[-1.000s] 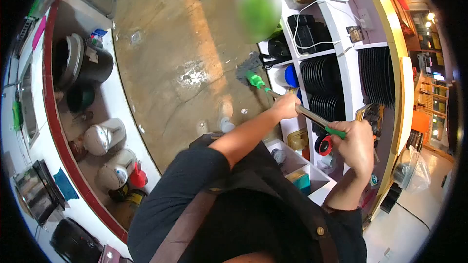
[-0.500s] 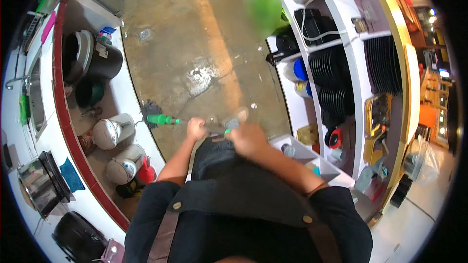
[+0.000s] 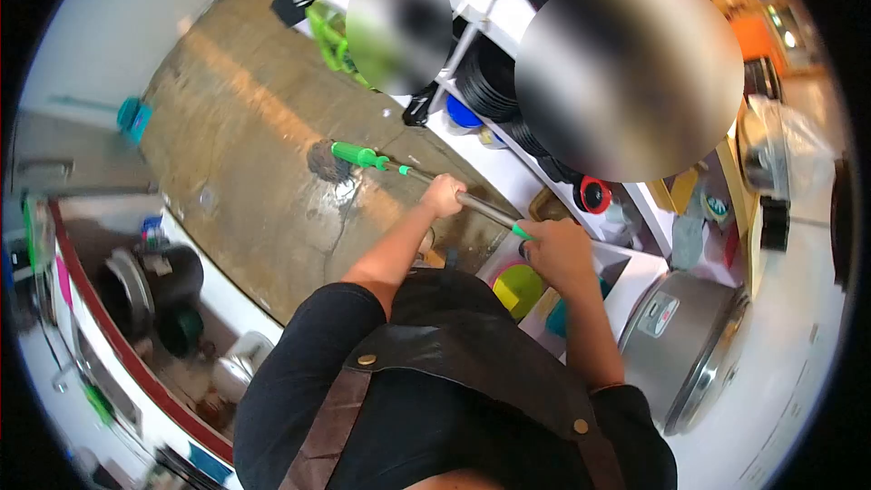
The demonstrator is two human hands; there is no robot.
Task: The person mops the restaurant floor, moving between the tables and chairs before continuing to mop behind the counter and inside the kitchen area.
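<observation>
Both of my hands grip the metal pole of a mop [image 3: 490,210] with green fittings, held at a slant in front of me. My left hand [image 3: 445,196] is closed around the middle of the pole. Nearer my body, my right hand [image 3: 558,252] is wrapped around the upper part, beside a green ring. The grey strands of the mop head [image 3: 327,161] rest on the brown concrete floor [image 3: 245,181], beside a shiny, wet-looking patch. Above the strands sits a bright green plastic collar [image 3: 358,155].
White shelving [image 3: 494,159] with stacked black plates runs along the right. A large metal pot [image 3: 676,345] stands at lower right, near a white divided box [image 3: 626,286]. At left, a red-edged counter [image 3: 136,336] has dark buckets beneath. A blurred person [image 3: 399,27] appears by the shelves.
My view has turned to the right. The mop head has swung from beside the left counter to the middle of the floor. Both hands stay on the pole.
</observation>
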